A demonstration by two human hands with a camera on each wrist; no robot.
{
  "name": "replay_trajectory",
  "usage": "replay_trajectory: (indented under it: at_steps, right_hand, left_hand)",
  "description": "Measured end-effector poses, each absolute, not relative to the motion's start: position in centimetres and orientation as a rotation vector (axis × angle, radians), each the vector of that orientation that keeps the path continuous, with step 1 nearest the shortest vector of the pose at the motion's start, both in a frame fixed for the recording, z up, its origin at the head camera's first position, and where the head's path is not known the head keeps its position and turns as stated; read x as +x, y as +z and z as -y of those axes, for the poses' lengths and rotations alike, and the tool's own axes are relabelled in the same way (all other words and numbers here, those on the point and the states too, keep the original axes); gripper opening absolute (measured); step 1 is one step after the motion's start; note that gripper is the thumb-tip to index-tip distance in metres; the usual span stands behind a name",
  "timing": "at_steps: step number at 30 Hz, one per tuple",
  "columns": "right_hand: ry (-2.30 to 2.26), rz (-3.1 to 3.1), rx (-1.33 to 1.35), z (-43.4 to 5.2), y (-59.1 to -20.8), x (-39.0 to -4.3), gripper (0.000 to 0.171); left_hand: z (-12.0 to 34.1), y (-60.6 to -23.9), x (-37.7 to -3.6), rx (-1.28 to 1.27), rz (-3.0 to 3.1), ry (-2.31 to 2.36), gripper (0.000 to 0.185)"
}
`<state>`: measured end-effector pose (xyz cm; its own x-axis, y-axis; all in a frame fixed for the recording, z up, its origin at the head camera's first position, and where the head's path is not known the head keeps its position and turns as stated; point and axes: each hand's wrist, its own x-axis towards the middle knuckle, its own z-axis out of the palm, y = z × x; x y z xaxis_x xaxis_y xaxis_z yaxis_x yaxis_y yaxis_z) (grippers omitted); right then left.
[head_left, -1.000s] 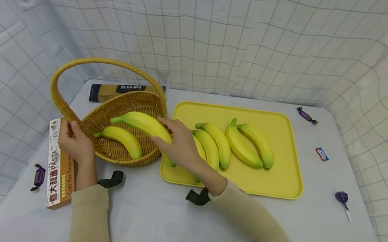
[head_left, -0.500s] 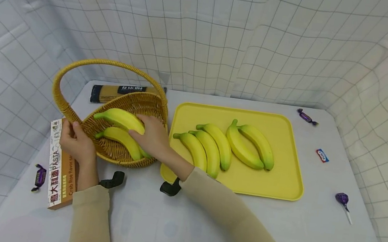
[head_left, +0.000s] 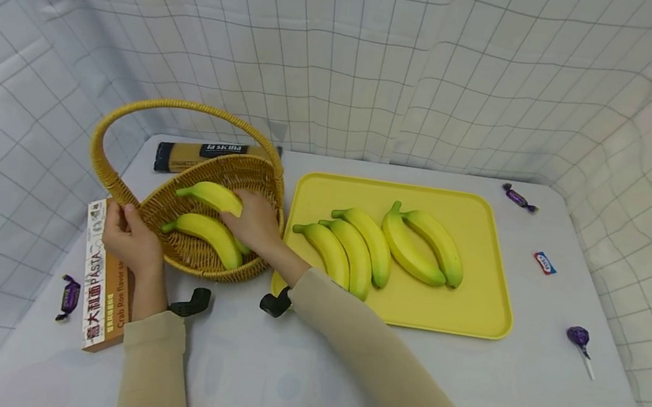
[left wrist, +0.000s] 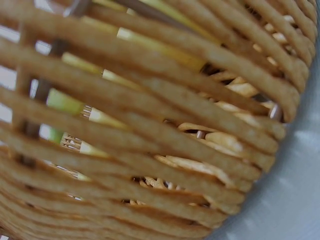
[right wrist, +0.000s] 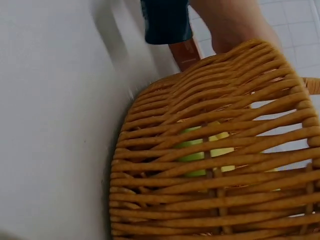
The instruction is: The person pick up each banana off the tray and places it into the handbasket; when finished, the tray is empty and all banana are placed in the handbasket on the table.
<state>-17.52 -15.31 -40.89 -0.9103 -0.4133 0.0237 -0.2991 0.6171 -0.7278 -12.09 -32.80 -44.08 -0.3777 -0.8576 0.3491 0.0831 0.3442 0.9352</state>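
Note:
In the head view a wicker basket point(head_left: 242, 170) with a tall arched handle stands at the left of the table. My left hand point(head_left: 134, 244) grips its left rim near the foot of the handle. Inside the basket, my right hand point(head_left: 257, 224) holds a yellow banana point(head_left: 212, 194) with a green stem; its far fingers are hidden. Another banana point(head_left: 209, 231) lies in the basket just in front of it. Both wrist views are mostly filled by the basket's woven side point(right wrist: 225, 190), with bits of yellow and green showing through the gaps.
A yellow tray point(head_left: 441, 313) bearing several bananas point(head_left: 365, 242) is right of the basket. A pasta box point(head_left: 102, 285) lies at the left, a spaghetti pack point(head_left: 185, 156) behind. Wrapped candies point(head_left: 68, 299) and a lollipop point(head_left: 578, 336) lie near the table's sides.
My right hand has carried the banana leftward from over the tray's edge into the basket, then shifted it slightly right and lower. My left hand keeps its grip on the basket.

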Motion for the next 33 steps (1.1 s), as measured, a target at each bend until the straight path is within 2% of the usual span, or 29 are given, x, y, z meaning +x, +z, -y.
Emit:
replay_trajectory:
  at_steps: [16,33]
  right_hand:
    - [-1.110,-2.635,-0.462,16.10,-41.73,-18.24,0.047]
    - [-0.913,-2.649,-0.473,16.38,-41.73,-18.18,0.044]
  left_hand:
    - [33.01,-44.33,-12.09,0.717,1.625,-1.219,0.025]
    - [32.67,-44.12,-11.84,0.714,1.629,-1.216,0.025]
